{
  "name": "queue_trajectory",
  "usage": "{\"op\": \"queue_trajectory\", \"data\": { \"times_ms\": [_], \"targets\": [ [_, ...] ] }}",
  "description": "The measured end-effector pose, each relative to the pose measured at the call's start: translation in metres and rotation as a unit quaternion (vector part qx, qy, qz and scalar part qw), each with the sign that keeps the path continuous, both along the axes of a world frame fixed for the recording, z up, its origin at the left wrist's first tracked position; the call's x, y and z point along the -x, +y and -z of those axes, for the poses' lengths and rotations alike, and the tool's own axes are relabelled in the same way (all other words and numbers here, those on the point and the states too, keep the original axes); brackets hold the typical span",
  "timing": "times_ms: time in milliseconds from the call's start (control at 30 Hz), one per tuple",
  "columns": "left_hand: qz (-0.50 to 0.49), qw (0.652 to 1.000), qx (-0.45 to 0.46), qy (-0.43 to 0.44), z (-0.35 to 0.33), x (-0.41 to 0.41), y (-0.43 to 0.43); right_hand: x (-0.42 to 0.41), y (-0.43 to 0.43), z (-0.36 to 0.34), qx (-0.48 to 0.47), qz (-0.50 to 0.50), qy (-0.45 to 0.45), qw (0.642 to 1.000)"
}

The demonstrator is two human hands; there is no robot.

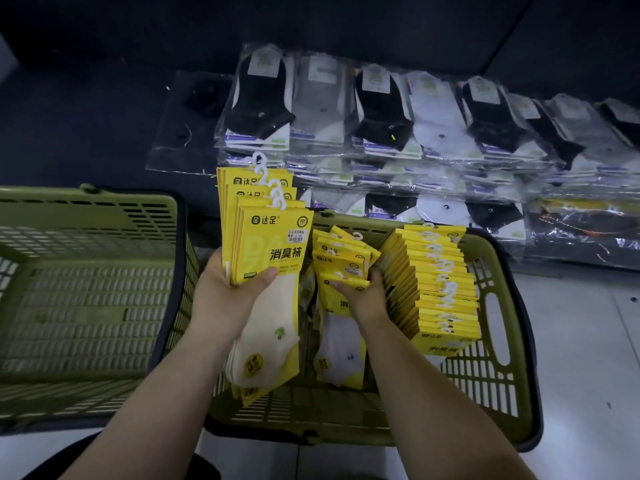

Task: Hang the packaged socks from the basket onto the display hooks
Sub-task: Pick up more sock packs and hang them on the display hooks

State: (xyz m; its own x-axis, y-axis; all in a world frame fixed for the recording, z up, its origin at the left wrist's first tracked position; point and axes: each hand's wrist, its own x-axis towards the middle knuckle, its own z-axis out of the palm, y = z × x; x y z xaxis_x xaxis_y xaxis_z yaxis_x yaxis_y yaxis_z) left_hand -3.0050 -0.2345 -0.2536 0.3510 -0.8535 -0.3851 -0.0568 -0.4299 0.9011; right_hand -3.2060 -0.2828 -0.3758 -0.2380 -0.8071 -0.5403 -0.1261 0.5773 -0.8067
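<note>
Left hand (232, 285) grips a stack (273, 251) with hangers (273, 188) aligned upward, likely ready for hanging together, while right hand (367, 296) pinches another pack (343, 282) in the basket (485, 386) to add.

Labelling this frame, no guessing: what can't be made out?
Head view.
No display hooks in frame.
Grip of the right hand: fingers buried among sock packs in the basket.
The price sticker on the bundle in the left hand: too small.
The second basket: cut by the left edge.
</note>
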Motion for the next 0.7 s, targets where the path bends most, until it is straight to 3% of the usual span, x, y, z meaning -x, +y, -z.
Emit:
{"op": "queue_trajectory", "data": {
  "times_ms": [167,300,400,533,700],
  "targets": [
    [-0.012,1.0,0.016,-0.002,-0.006,-0.006,-0.004,0.022,0.032,-0.034,-0.017,-0.029,-0.072,0.997],
    [0.009,0.999,0.033,-0.013,-0.02,-0.004,-0.014,0.052,0.036,-0.109,-0.023,-0.037,-0.051,0.998],
    [0.055,0.997,0.046,-0.013,-0.033,0.003,-0.021,0.069,0.016,-0.172,0.064,-0.052,-0.106,0.991],
    [0.108,0.988,0.061,0.096,-0.054,0.022,-0.031,0.063,-0.012,-0.241,0.13,-0.097,-0.176,0.971],
    [0.11,0.973,0.051,0.196,-0.089,0.046,-0.056,0.029,-0.023,-0.261,0.161,-0.105,-0.13,0.973]
  ]
}}
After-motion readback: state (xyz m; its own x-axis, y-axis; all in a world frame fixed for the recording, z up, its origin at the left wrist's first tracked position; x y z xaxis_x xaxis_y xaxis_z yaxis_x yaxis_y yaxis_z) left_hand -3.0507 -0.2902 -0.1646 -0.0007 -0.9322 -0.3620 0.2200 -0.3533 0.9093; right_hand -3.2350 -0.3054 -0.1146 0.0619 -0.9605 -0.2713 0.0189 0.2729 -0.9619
